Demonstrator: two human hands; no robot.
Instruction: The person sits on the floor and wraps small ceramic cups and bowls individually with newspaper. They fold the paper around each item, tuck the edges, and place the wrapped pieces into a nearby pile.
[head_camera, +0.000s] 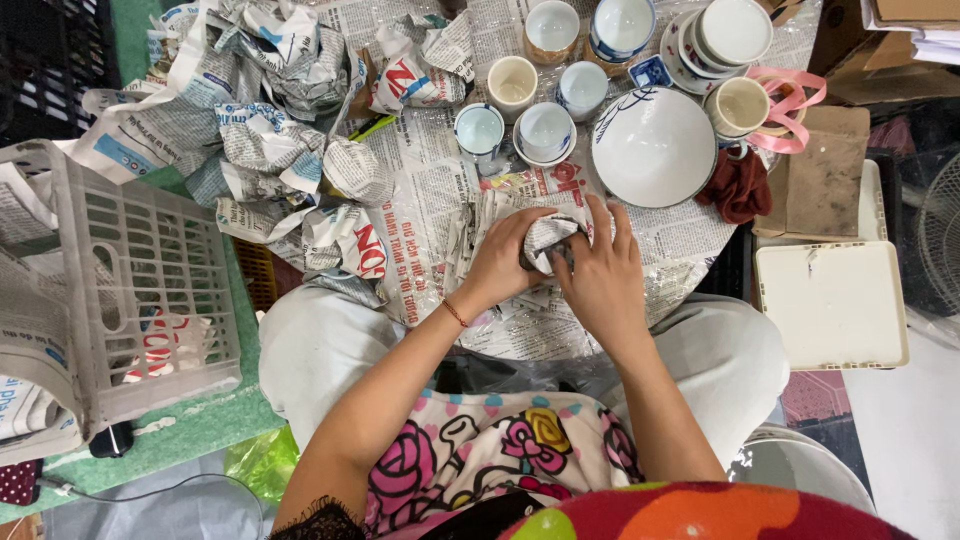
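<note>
From the head camera we looked straight down on a round surface (690, 240) spread with newspaper. Our left hand (500, 262) and right hand (598, 275) met at its near edge, both wrapped around a small bundle of newspaper (550, 238). The left fingers were clenched over its left side and the right fingers (610, 225) lay over the top and right side, so both hands grasped it together. What was inside the paper we could not tell. The bundle sat just above the paper-covered surface, near the middle of the view and close to our lap.

Beyond the hands stood a large white bowl (652, 147), upside down, and just left of it a cluster of small cups (545, 130) — some white, some with blue rims. A white mug (740, 106) stood to the right of the bowl beside a dark red cloth (738, 185). Crumpled newspaper balls (270, 120) were heaped on the far left of the surface. A pale plastic crate (130, 290) lay on its side to our left, and a cream tray (830, 303) lay to our right.
</note>
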